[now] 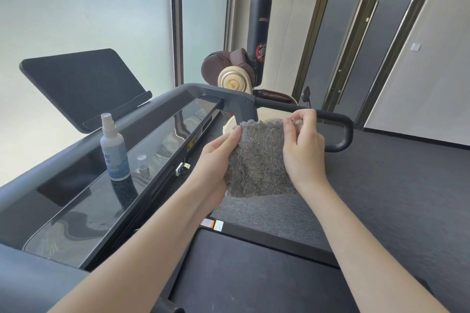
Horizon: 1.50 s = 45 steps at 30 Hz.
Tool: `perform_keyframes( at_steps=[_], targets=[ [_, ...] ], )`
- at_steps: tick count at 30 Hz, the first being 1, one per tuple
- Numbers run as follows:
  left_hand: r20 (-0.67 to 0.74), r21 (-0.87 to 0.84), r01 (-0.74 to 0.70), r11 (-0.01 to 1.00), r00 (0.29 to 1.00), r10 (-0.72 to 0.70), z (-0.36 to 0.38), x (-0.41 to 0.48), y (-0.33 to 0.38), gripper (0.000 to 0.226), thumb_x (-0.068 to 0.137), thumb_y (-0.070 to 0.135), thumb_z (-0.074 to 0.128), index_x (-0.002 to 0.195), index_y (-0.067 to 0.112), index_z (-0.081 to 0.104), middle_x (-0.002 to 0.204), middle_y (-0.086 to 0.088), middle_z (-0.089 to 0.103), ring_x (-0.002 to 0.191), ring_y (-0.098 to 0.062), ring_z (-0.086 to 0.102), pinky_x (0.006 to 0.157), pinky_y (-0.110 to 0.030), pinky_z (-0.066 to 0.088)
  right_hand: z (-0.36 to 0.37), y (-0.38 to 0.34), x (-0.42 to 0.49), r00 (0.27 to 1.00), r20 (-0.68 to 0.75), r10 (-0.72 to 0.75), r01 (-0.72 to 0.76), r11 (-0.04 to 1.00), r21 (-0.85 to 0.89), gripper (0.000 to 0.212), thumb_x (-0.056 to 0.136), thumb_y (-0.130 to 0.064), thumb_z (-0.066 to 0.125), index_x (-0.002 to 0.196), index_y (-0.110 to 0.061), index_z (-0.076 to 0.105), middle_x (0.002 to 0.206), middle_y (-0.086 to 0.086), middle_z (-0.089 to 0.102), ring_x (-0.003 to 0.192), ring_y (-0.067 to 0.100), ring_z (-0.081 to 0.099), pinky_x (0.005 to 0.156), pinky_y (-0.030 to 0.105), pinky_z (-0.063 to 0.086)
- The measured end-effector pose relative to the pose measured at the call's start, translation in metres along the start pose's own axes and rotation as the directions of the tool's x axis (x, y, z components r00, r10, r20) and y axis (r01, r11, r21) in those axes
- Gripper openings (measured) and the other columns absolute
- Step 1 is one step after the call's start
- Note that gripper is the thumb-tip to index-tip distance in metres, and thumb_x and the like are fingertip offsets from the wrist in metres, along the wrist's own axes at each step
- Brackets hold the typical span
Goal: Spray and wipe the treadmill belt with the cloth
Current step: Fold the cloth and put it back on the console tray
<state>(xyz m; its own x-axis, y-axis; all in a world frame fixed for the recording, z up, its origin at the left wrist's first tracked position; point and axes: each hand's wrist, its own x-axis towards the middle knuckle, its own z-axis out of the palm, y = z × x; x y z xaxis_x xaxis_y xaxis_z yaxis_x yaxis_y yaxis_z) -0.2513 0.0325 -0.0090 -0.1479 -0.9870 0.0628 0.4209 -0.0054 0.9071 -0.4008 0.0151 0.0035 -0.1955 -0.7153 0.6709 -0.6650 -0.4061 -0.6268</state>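
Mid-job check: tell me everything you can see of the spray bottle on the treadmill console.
The spray bottle is a slim white plastic-looking cylinder with a blue-and-white label and a white pump nozzle on top, uncovered. It stands upright on the glossy black console, which mirrors it. A small clear cap stands just right of it in the view, apart from it. Nothing else touches it: the left hand and right hand hold the grey cloth away from it.
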Motion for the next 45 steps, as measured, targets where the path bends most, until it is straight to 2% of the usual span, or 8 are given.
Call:
perform_keyframes(
  at_steps=[4,16,22,29,33,36,40,45],
  targets=[
    [-0.051,-0.056,-0.012,0.998,0.999,0.009,0.008,-0.002,0.000,0.028,0.098,0.029,0.054,0.104,0.008,0.071,0.095,-0.012,0.075,0.084,-0.024,0.072,0.073,-0.037,0.061,0.004,-0.011,-0.014,0.997,0.058,-0.059,0.065,0.993,-0.099,0.031,0.094,-0.031,0.047,0.120,-0.015,0.043,0.115,0.001,0.054,0.106,0.020,0.052,0.087,0.040,0.044],
    [0.038,-0.037,-0.049,0.998,0.998,0.050,0.002,-0.006,-0.007,0.029,0.098,0.009,0.051,0.075,0.012,0.069,0.069,0.000,0.061,0.068,-0.011,0.059,0.069,-0.027,0.052,0.007,-0.032,-0.043,0.957,0.290,0.032,-0.096,0.973,0.210,0.050,0.091,-0.036,0.056,0.136,-0.015,0.047,0.131,-0.001,0.057,0.123,0.004,0.049,0.104,0.025,0.041],
    [0.029,-0.019,-0.031,0.999,0.999,0.032,-0.004,-0.005,-0.007,0.022,0.084,-0.002,0.063,0.105,-0.005,0.065,0.090,-0.013,0.062,0.084,-0.021,0.060,0.089,-0.040,0.051,0.004,-0.024,-0.040,0.940,0.331,0.078,-0.192,0.926,0.326,0.039,0.092,-0.014,0.056,0.131,-0.015,0.052,0.111,-0.016,0.063,0.107,-0.008,0.057,0.098,0.025,0.047],
    [-0.015,0.076,-0.046,0.996,0.999,0.048,-0.007,-0.005,-0.005,0.020,0.089,-0.009,0.057,0.106,-0.011,0.068,0.102,-0.025,0.069,0.090,-0.027,0.066,0.086,-0.037,0.057,0.006,-0.016,-0.039,0.937,0.332,0.105,-0.227,0.907,0.355,0.021,0.092,-0.018,0.056,0.109,-0.012,0.066,0.095,-0.002,0.073,0.090,0.005,0.067,0.087,0.036,0.054],
    [-0.022,0.099,-0.006,0.995,1.000,0.009,-0.007,-0.004,-0.004,0.016,0.088,-0.010,0.057,0.092,-0.004,0.072,0.087,-0.014,0.073,0.078,-0.021,0.069,0.079,-0.033,0.059,0.013,-0.013,-0.037,0.949,0.270,0.166,-0.256,0.903,0.345,0.047,0.087,-0.044,0.044,0.085,0.000,0.060,0.081,0.030,0.060,0.068,0.034,0.055,0.071,0.055,0.049],
    [-0.020,0.086,0.025,0.996,1.000,-0.023,-0.008,-0.005,-0.001,0.021,0.088,-0.010,0.057,0.086,0.000,0.075,0.084,-0.011,0.075,0.073,-0.018,0.071,0.071,-0.030,0.061,0.013,-0.010,-0.034,0.956,0.208,0.208,-0.273,0.892,0.360,0.042,0.089,-0.037,0.045,0.079,0.002,0.057,0.071,0.028,0.056,0.063,0.017,0.043,0.060,0.039,0.042],
    [-0.130,0.028,0.066,0.997,0.990,-0.062,-0.011,-0.007,0.005,0.020,0.088,-0.010,0.058,0.082,0.001,0.073,0.071,-0.007,0.075,0.061,-0.014,0.071,0.059,-0.023,0.058,0.003,-0.002,-0.030,0.968,0.096,0.231,-0.250,0.907,0.340,0.037,0.096,-0.018,0.047,0.061,-0.008,0.048,0.043,-0.012,0.033,0.047,0.003,0.027,0.050,0.019,0.024],
    [-0.189,0.009,0.050,0.999,0.981,-0.048,-0.002,-0.008,0.006,0.017,0.088,-0.010,0.059,0.082,0.000,0.071,0.068,-0.007,0.074,0.059,-0.013,0.071,0.058,-0.022,0.058,0.005,-0.016,-0.041,0.993,0.097,0.070,-0.089,0.974,0.208,0.025,0.096,-0.017,0.048,0.084,-0.023,0.069,0.069,-0.023,0.063,0.069,-0.004,0.057,0.065,0.007,0.041]
  ],
)
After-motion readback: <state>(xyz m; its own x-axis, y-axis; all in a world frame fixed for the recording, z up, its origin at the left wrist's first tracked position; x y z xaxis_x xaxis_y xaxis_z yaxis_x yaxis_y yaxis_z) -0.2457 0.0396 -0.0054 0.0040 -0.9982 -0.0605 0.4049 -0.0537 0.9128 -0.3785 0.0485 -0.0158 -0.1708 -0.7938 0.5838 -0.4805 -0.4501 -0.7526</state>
